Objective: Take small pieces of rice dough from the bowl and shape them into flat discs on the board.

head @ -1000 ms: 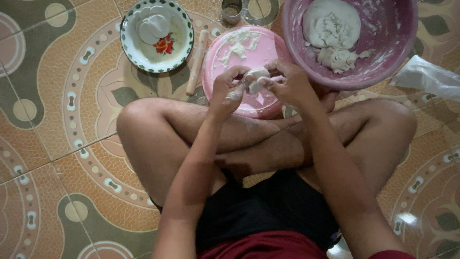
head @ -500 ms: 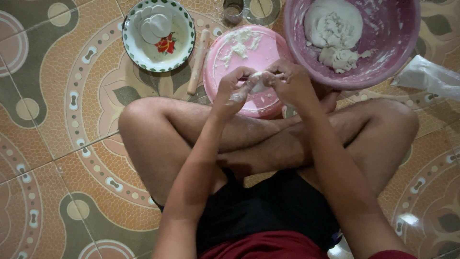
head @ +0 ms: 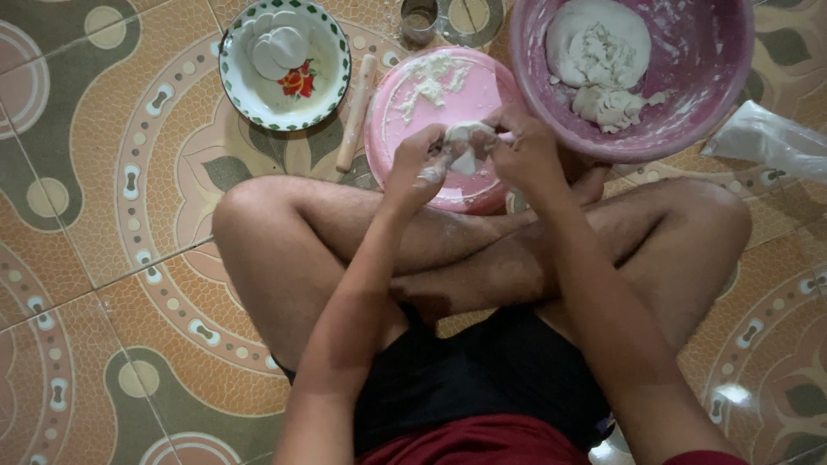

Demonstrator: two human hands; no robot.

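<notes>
I sit cross-legged on a patterned tile floor. Both hands meet over a pink round plate [head: 431, 103] dusted with flour. My left hand [head: 418, 164] and my right hand [head: 525, 155] pinch a small white piece of dough [head: 468, 133] between their fingertips. The dough is partly hidden by my fingers. A big pink basin [head: 689, 120] at the upper right holds a large lump of white dough [head: 599, 52] with torn bits beside it.
A white enamel bowl [head: 250, 90] with a green rim and flat dough rounds stands at the upper left. A wooden rolling pin [head: 355, 112] lies between it and the pink plate. A small metal cup [head: 419, 19] is at the top. A clear plastic bag [head: 767, 138] lies at the right.
My hands stay together over the plate, and the fingers have shifted slightly on the dough piece. The view has moved a little.
</notes>
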